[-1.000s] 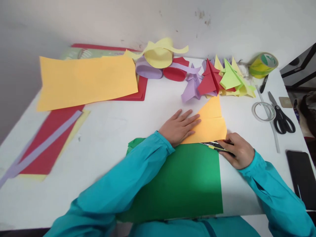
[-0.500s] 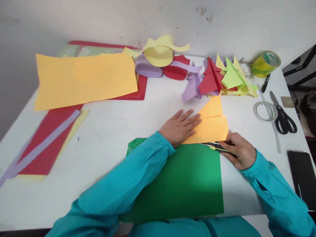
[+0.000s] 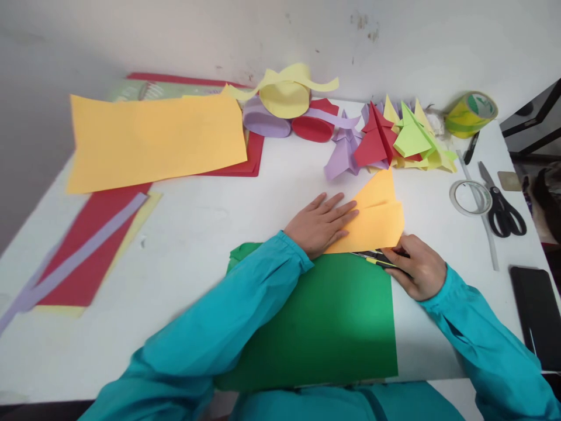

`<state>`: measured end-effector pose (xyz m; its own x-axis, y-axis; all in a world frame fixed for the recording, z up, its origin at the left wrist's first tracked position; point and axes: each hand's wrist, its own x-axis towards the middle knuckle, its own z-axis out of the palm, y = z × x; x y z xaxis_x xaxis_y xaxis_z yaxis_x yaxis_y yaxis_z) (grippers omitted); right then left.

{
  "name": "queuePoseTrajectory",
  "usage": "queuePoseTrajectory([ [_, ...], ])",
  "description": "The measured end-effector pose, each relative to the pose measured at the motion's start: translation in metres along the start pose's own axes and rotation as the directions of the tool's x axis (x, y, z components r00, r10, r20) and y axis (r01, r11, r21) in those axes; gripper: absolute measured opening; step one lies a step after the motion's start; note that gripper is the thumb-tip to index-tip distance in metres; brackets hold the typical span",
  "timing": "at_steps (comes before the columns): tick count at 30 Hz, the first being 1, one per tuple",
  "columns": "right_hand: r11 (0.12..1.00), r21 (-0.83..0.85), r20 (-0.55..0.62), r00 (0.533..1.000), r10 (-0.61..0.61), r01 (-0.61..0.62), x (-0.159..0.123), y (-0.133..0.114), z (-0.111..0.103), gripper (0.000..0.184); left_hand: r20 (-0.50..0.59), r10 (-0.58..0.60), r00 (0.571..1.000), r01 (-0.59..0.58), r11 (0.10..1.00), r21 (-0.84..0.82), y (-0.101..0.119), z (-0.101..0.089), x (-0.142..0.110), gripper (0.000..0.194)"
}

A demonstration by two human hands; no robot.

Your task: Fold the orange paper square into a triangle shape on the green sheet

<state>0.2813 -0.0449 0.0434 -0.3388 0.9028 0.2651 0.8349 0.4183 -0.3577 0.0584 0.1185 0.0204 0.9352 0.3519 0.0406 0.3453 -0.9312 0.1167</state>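
**Knife (image 3: 376, 258) at near edge of orange paper (image 3: 380, 227)**

Folded sheet lies flat on the tabletop (image 3: 184, 257), just beyond the green sheet (image 3: 324, 333); overlap unclear. Left hand (image 3: 322, 225) spread flat on its left part, gripping nothing. Right hand (image 3: 418, 268) grasps the black-and-yellow knife, tip pointing left along the near edge. To do it well: firm, even palm pressure so the paper shouldn't slip; left fingertips off the blade's line; blade low, strokes light and along the edge, or it'll probably tear. Exact blade contact too small to tell.
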Motion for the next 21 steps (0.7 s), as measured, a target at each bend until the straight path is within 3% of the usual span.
queuePoseTrajectory([
  [21,0.999,-0.021,-0.015,0.999,-0.037,0.037,0.0032,-0.006,0.0038,0.033,-0.004,0.006,1.0,-0.006,1.0,-0.008,-0.0003,-0.0012,-0.0002,0.049],
])
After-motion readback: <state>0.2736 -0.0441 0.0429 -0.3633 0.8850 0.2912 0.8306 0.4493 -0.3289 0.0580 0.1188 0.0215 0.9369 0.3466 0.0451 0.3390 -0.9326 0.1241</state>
